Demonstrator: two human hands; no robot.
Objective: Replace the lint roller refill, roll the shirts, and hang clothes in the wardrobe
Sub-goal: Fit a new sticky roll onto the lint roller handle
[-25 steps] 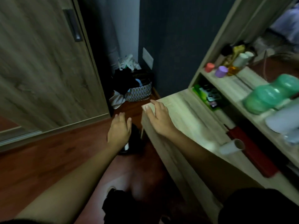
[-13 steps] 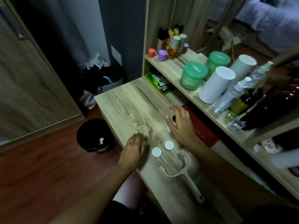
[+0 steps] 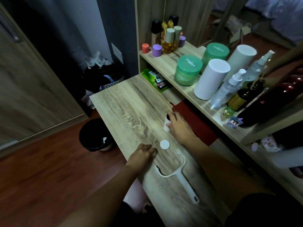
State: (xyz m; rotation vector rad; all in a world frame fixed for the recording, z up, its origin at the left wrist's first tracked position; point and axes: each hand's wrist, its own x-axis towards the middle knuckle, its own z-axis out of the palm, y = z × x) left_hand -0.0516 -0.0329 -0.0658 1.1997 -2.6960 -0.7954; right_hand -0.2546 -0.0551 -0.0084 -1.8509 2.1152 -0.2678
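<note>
Resting low on the near edge of the desk (image 3: 124,102), the left hand (image 3: 142,154) is curling its fingers (image 3: 151,149) narrowly against the wood; half a second ago two white discs were lying beside it, and now only one disc (image 3: 164,144) is showing, just right of the fingertips. Whether the other disc is under this hand cannot be told. Lying just below both hands, the empty roller handle (image 3: 178,174) is waiting with its bare frame pointing toward the discs. Farther right, the right hand (image 3: 180,126) is closing around the new refill roll (image 3: 167,123), which was lying under flat fingers before and is now standing partly upright in the grip. This is suggesting that the refill step is under way, with the roll probably going onto the frame next and the discs capping its ends.

Beyond the left hand, the desk edge is dropping off to the floor, where a black bin (image 3: 95,136) is standing directly below. Ahead of both hands the desktop is lying open. Just right of the right hand, a red box (image 3: 196,126) and the crowded shelf (image 3: 165,63) of bottles are limiting sideways room.
</note>
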